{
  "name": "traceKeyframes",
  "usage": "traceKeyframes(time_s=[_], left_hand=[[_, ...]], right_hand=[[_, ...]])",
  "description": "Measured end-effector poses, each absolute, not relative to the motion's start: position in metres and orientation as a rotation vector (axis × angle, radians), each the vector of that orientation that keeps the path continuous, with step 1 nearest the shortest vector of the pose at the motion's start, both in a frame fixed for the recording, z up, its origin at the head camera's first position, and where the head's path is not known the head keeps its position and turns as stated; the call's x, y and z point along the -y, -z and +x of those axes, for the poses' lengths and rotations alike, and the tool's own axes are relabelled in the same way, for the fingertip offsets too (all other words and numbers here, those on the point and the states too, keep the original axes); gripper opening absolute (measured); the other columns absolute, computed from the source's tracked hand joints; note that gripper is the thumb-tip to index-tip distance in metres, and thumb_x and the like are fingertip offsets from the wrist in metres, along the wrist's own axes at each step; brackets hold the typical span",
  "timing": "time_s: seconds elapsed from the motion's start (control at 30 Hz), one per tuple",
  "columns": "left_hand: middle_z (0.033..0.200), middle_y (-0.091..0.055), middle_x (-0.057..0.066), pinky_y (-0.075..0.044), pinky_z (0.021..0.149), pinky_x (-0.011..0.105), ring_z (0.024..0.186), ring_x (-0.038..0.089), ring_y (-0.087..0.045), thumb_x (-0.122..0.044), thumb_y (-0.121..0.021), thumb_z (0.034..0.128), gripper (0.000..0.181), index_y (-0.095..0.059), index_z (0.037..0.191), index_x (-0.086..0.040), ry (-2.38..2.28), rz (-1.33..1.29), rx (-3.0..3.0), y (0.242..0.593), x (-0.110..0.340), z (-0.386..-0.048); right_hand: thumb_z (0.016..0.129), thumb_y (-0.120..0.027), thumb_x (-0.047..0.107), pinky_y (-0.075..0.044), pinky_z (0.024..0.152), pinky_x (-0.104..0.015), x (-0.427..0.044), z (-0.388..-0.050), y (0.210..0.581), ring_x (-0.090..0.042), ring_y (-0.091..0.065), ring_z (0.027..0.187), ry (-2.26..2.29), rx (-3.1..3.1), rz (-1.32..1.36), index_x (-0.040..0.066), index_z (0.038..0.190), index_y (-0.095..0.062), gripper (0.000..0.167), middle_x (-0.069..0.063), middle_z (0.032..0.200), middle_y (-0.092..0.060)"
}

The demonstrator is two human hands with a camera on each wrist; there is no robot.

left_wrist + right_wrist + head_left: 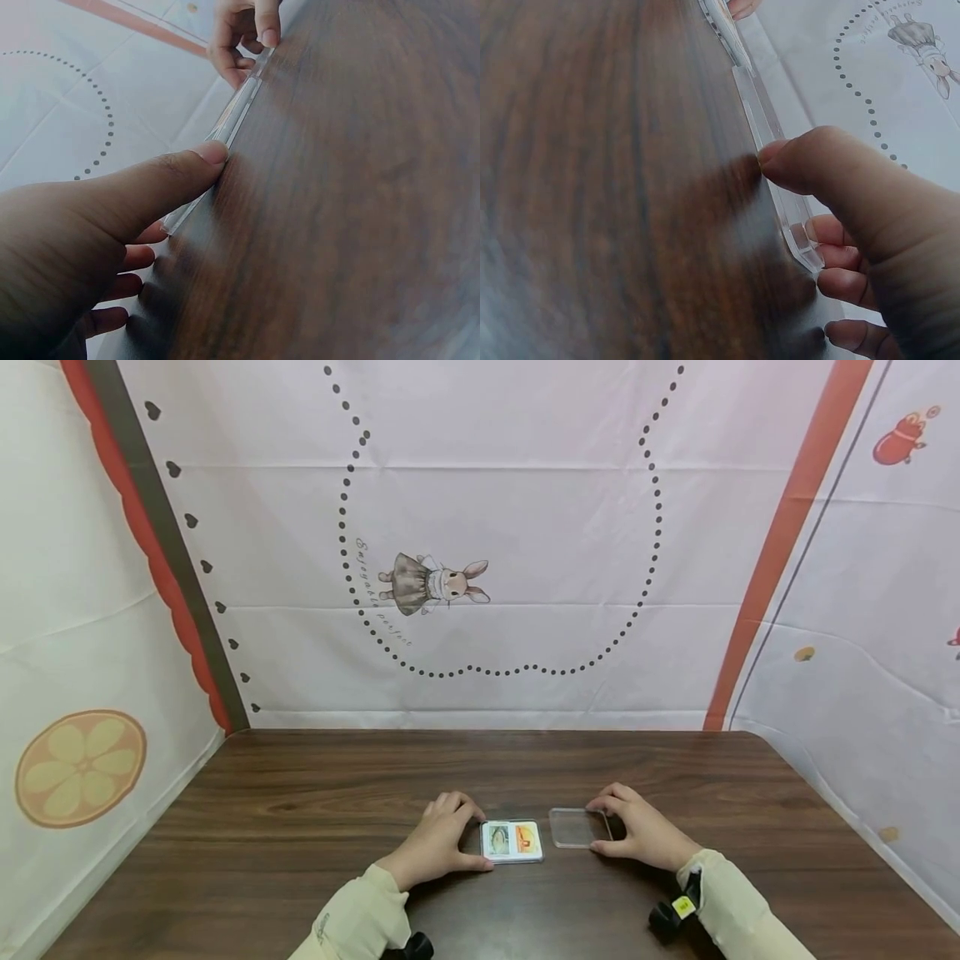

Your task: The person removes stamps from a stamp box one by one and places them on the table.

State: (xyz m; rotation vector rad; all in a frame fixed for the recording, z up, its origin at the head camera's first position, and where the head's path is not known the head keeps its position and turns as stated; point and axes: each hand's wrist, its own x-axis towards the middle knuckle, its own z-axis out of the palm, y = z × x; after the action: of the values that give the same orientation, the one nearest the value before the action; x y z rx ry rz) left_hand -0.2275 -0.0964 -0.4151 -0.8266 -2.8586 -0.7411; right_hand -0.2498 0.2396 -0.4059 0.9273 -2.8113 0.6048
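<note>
A flat clear case with picture cards (512, 841) lies on the wooden table. My left hand (442, 839) grips its left end, thumb at the near edge and fingers at the far edge. Just right of it, separated by a small gap in the head view, is an empty clear lid (573, 828). My right hand (637, 831) holds that lid by its right end between thumb and fingertips. In the left wrist view the left thumb presses the edge of the case (240, 124); in the right wrist view the right thumb touches the edge of the lid (769, 135).
The brown wooden table (300, 793) reaches back to a white printed cloth (525, 543) with a rabbit figure and dotted line. More printed cloth hangs at the left (75, 652) and right (862, 652) sides.
</note>
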Motion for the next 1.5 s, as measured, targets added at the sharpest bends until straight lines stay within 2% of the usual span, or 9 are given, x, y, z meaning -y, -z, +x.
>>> traceKeyframes(time_s=[1.5], left_hand=[[0.118, -0.052, 0.003, -0.036, 0.099, 0.047, 0.113, 0.023, -0.045, -0.05, -0.079, 0.0739, 0.057, -0.06, 0.114, -0.015, 0.734, -0.819, 2.871, 0.4148, 0.0971, -0.2268]], right_hand=[[0.079, -0.076, 0.041, -0.047, 0.076, -0.03, -0.2401, -0.2476, 0.4063, -0.009, -0.049, 0.09, -0.573, 2.754, 0.942, 0.011, 0.115, -0.065, 0.049, 0.002, 0.106, -0.053]])
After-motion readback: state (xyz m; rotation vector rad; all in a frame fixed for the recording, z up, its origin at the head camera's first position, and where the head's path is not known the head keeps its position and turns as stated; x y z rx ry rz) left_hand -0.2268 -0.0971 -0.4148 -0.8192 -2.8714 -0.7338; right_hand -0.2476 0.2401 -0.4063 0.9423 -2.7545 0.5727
